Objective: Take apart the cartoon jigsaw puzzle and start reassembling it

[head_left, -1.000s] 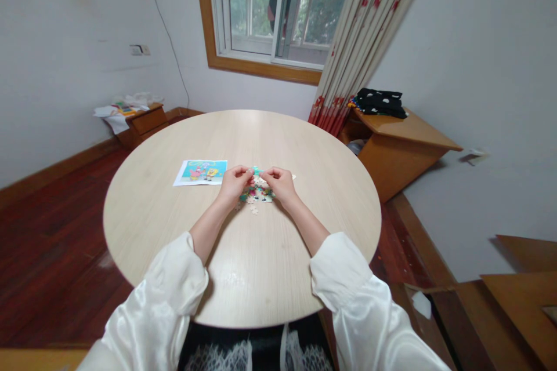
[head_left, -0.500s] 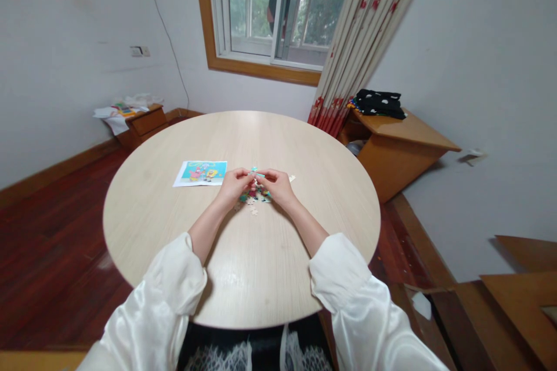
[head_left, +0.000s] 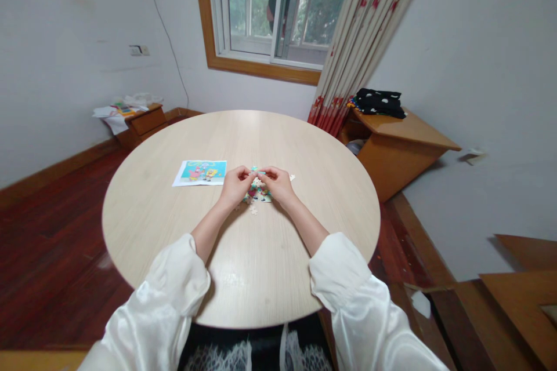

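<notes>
My left hand (head_left: 236, 185) and my right hand (head_left: 277, 184) meet fingertip to fingertip above the table, both closed in a pinch. Small teal jigsaw puzzle pieces (head_left: 261, 173) show between the fingers; how many are held I cannot tell. Under and between the hands lies a pile of loose jigsaw pieces (head_left: 260, 191), teal, dark pink and white, partly covered by my fingers. One pale piece (head_left: 254, 210) rests nearer to me, and another (head_left: 292, 177) just right of my right hand. Left of my left hand lies a printed cartoon picture (head_left: 201, 172) on white paper.
The round pale wooden table (head_left: 243, 278) stands before me. Beyond it are a window (head_left: 278, 11) and a curtain (head_left: 352, 35). A small cabinet with black cloth (head_left: 379, 103) is at the right; a low drawer unit with papers (head_left: 145, 122) is at the left.
My hands stay over the pile with fingertips together. My left hand has shifted very slightly right, and the teal piece between the fingers has turned a little.
</notes>
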Available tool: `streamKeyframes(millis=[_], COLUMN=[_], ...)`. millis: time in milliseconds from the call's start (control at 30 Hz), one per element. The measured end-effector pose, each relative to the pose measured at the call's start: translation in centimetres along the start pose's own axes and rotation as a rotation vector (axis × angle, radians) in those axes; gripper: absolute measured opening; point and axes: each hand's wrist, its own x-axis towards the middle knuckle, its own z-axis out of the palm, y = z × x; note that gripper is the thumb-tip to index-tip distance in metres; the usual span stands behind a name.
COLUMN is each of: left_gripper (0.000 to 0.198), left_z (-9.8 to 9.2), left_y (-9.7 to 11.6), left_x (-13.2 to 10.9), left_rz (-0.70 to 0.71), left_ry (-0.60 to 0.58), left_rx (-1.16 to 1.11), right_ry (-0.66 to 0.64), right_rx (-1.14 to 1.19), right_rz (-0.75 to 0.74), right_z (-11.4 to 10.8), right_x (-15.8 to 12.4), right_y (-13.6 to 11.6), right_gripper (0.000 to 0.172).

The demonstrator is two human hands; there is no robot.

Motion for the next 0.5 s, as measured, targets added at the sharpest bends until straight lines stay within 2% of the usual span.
streamKeyframes(millis=[133,367,500], left_gripper=[0.028,0.032,0.032], left_z=[-0.04,0.03,-0.36], left_y=[-0.06,-0.02,-0.09], left_x=[0.17,0.00,0.15], left_rz=[-0.044,-0.083,-0.065], left_ry=[-0.029,-0.036,-0.026], left_rx=[-0.073,-0.132,-0.142], right_ry=[-0.023,0.005,0.025], right_rx=[0.090,0.137,0.228], right_rz=[0.062,0.064,0.151], right_z=[0.03,0.32,-0.28], right_x=[0.12,-0.10,0.32], right_y=[0.03,-0.11,-0.06], right_gripper=[0.029,0.030,0.030])
